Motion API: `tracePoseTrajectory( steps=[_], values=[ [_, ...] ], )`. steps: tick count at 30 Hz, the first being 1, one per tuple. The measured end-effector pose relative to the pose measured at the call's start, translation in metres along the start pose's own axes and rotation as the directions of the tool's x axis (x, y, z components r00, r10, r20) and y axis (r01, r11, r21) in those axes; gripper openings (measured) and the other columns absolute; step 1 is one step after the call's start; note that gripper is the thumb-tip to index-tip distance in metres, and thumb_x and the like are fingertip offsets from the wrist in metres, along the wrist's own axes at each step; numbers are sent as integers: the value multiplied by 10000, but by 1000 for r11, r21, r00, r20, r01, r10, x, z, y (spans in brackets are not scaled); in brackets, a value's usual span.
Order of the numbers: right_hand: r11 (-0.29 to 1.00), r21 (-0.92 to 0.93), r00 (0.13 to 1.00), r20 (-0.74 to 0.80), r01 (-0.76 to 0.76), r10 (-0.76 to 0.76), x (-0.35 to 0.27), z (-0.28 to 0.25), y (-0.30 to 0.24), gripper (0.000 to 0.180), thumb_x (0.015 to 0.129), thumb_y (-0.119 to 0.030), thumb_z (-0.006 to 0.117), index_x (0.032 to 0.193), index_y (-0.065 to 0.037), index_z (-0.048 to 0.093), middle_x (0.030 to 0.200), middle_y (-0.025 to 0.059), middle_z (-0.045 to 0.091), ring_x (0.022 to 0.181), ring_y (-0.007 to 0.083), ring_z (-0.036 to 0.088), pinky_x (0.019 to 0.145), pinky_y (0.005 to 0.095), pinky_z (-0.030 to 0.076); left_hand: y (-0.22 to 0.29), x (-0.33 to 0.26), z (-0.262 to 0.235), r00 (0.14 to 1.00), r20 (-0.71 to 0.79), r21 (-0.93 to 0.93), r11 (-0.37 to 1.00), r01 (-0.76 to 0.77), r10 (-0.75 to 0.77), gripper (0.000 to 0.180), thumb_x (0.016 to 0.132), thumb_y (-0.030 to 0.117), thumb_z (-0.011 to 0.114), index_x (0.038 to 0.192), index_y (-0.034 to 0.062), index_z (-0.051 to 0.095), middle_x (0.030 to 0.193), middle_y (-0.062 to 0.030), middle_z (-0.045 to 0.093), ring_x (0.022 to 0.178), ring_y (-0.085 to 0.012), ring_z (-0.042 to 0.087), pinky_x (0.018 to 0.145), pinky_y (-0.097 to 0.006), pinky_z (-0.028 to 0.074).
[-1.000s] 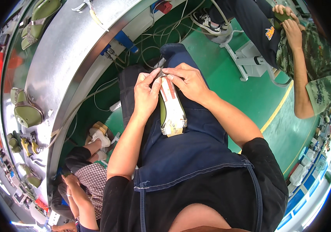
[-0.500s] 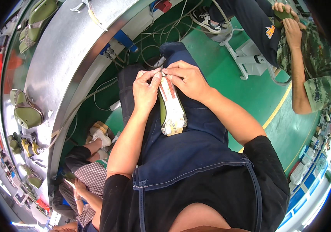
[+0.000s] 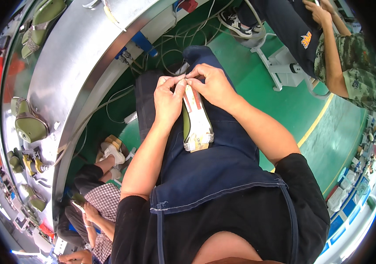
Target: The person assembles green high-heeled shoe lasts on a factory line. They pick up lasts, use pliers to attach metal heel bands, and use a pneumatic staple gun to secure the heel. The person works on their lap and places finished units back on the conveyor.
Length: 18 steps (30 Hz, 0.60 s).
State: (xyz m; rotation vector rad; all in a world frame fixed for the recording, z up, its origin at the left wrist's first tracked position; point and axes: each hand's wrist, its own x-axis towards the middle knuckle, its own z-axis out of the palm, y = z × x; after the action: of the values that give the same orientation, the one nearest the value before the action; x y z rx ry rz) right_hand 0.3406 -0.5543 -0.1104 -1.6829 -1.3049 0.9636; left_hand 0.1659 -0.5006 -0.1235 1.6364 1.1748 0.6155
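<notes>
So the shoe is lying sole-up on the person's lap, on the dark blue apron, and compared with a second ago it's barely budged, maybe slid a touch further from the body. What did change is the fingers: both hands have crept together at the far tip, so it looks like the fiddly bit at the toe end is what's being worked on right now. Left hand and right hand are touching each other, fingertips pinched on that far end. The shoe's long axis runs near to far, heel end close to the belly, other end pointing out toward the knees. More green shoes sit on the curved metal table to the left.
</notes>
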Motion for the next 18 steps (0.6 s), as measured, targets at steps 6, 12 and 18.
tracePoseTrajectory(
  steps=[6, 12, 18],
  values=[
    [960, -104, 951, 150, -258, 272, -27, 0, 0, 397, 1003, -320, 678, 1112, 61, 701, 998, 235, 749, 954, 361, 737, 854, 419, 568, -5, -48, 14, 978, 94, -58, 979, 194, -188, 709, 932, 335, 761, 1501, -2, 507, 1304, -203, 659, 1227, -290, 661, 1050, -381, 501],
    [936, 90, 870, 408, -341, 277, -46, -1, 10, 510, 911, -401, 810, 1144, 46, 739, 1010, 200, 777, 979, 301, 757, 856, 414, 574, -7, -77, 1, 827, 489, -504, 684, 527, -276, 806, 801, 189, 909, 1414, -69, 453, 1229, -192, 670, 1077, -259, 715, 957, -379, 585],
    [641, 257, 598, 697, -723, 396, -56, 0, 10, 692, 906, -448, 816, 1371, 26, 625, 1187, 206, 731, 1048, 309, 740, 846, 471, 630, -3, -92, 1, 723, 579, -534, 495, 685, -376, 747, 829, 156, 875, 1415, -56, 463, 1253, -191, 673, 1103, -259, 711, 972, -399, 587]
  ],
)
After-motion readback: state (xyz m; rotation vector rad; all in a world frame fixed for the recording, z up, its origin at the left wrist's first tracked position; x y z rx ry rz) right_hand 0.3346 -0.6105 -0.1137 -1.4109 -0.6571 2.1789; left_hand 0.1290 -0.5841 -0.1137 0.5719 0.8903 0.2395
